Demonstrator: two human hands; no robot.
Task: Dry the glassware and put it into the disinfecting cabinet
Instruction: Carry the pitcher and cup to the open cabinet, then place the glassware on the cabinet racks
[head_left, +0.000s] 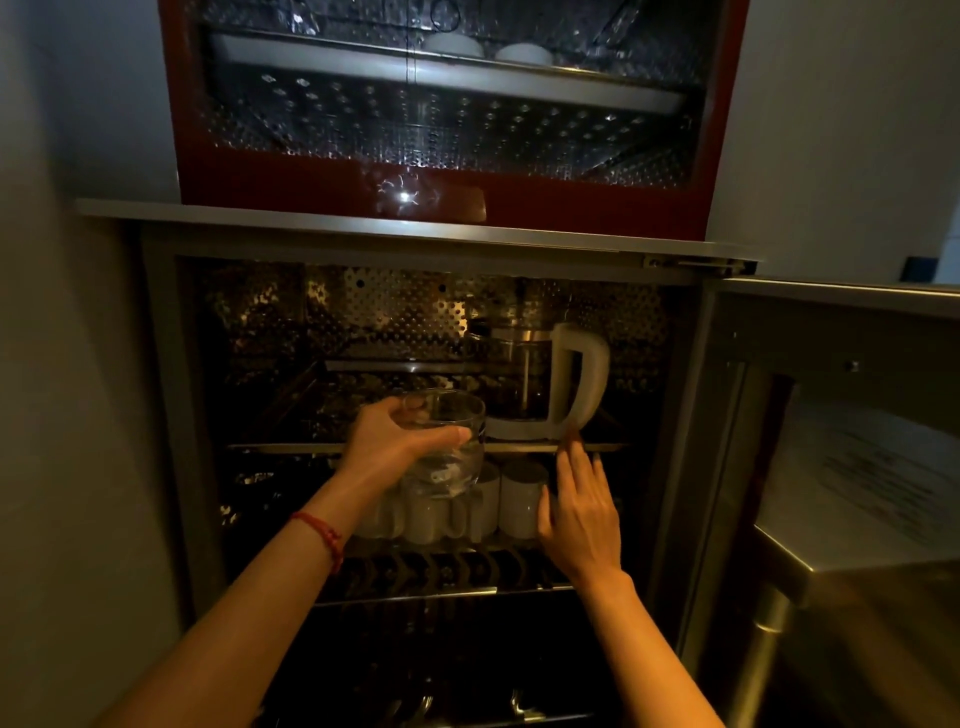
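My left hand (387, 441) grips the glass bowl (447, 441) at the cabinet's upper shelf (291, 447), not yet set down beside the jug (540, 384), while my right hand (582, 509) hovers spread, holding nothing.

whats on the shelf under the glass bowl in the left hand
White mugs stand in a row on the lower rack, at least one with a handle. The glass bowl and left hand cover the row's left part, so no full count.

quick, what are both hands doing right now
Left hand: grips the glass mug at the upper rack's front edge.
Right hand: open, fingers straight, holding nothing, in front of the white mugs.
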